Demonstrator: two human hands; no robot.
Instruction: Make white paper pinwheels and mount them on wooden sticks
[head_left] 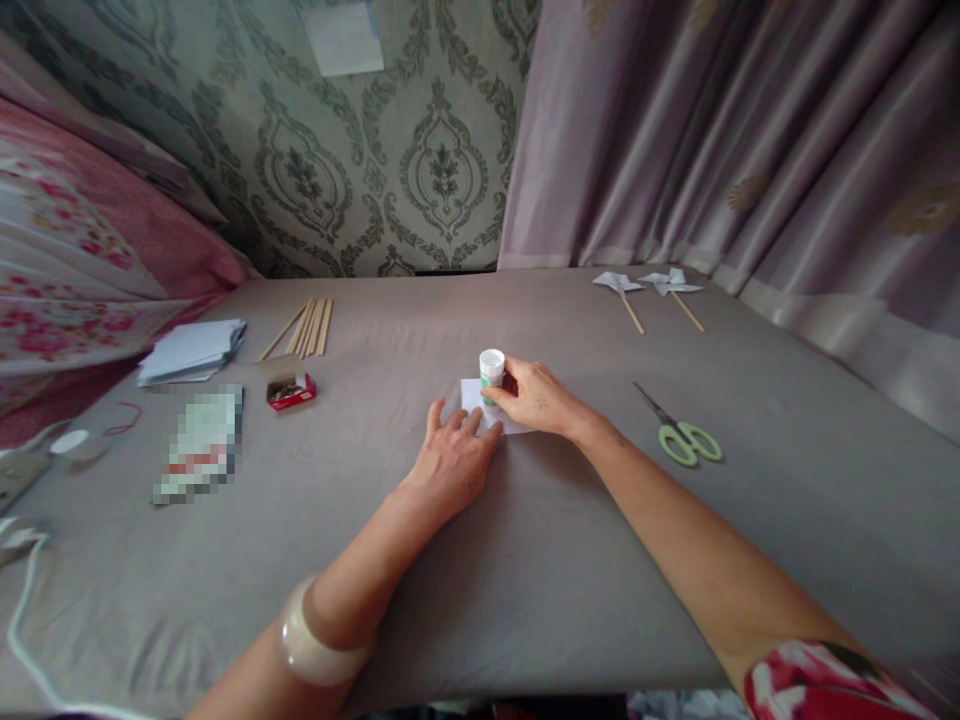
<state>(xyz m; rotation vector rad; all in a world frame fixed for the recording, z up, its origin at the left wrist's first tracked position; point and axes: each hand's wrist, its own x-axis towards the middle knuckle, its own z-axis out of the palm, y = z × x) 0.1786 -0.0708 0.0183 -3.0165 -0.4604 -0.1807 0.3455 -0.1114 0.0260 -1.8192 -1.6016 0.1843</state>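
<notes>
A small white bottle with a green label [491, 368] stands upright on a white sheet of paper [471, 393] in the middle of the table. My right hand [536, 394] is closed around the bottle from the right side. My left hand [456, 455] lies with its fingers spread at the near left edge of the paper, fingertips on it. Part of the paper is hidden beneath my hands and the bottle.
Green-handled scissors [679, 435] lie to the right. Two paper pinwheels on sticks [618, 284] rest at the back right. On the left are wooden sticks [311, 328], stacked paper [191, 352], an open red box [291, 390], a blurred packet [202, 445] and a white cable [26, 610].
</notes>
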